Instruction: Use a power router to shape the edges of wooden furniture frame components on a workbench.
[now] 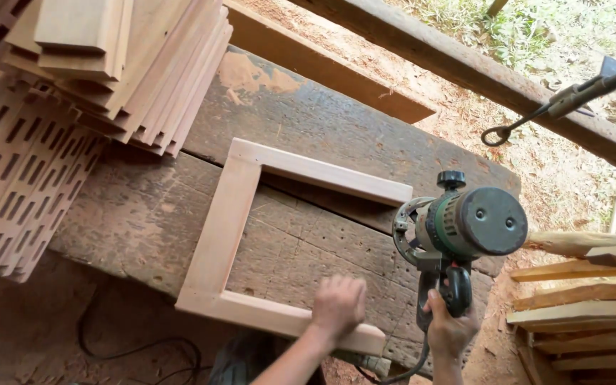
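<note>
While the left hand [338, 305] presses flat, fingers curled down, on the near rail of a three-sided wooden frame [224, 228], the right hand [449, 324] is clenched round the handle of a green-bodied electric router [458, 228], which stands off the frame's open right end, close to the tip of the far rail. The frame lies on a worn, dark plank workbench [144, 214], its near rail along the bench's near edge, its closed side to the left. I judge the step in hand to be bringing the router to the frame to work an edge, with the frame pinned against sliding. The next move seems to call for a level base on the wood, a steady feed along a rail, and the holding hand kept well apart from the cutter. The router's cord [408, 371] drops below the right hand. At the bench's far left corner leans a stack of planed boards [137, 64]; slotted panels [16, 171] stand past its left edge, rough planks [586, 306] past its right.
</note>
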